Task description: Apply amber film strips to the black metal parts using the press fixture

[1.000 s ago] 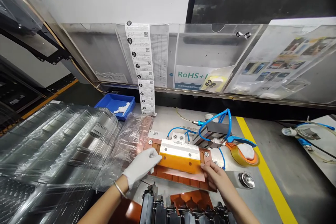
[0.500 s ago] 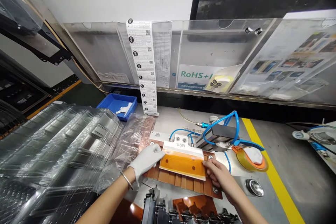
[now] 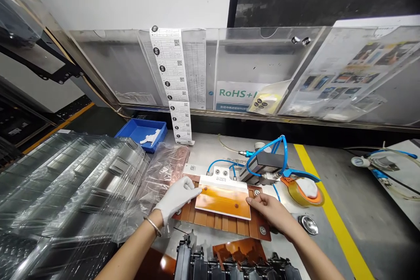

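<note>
An amber sheet (image 3: 223, 201) lies on a brown slotted fixture plate (image 3: 229, 225) at the bench's middle. My left hand (image 3: 175, 197), in a white glove, presses its fingertips on the sheet's left edge. Bare, my right hand (image 3: 271, 211) rests its fingers on the sheet's right edge. A white clamp bar (image 3: 223, 180) covers the sheet's far edge. Neither hand grips anything; both lie fairly flat.
Stacked clear plastic trays (image 3: 68, 183) fill the left. A blue bin (image 3: 141, 133) stands behind them. Blue air hoses and a grey cylinder (image 3: 269, 162) sit right of the fixture, with a tape roll (image 3: 303, 191) and a metal button (image 3: 308, 224). Black parts (image 3: 226, 267) line the near edge.
The amber sheet has flattened onto the plate under the clamp bar. Both hands have stayed at the sheet's two side edges while the view shifted slightly.
</note>
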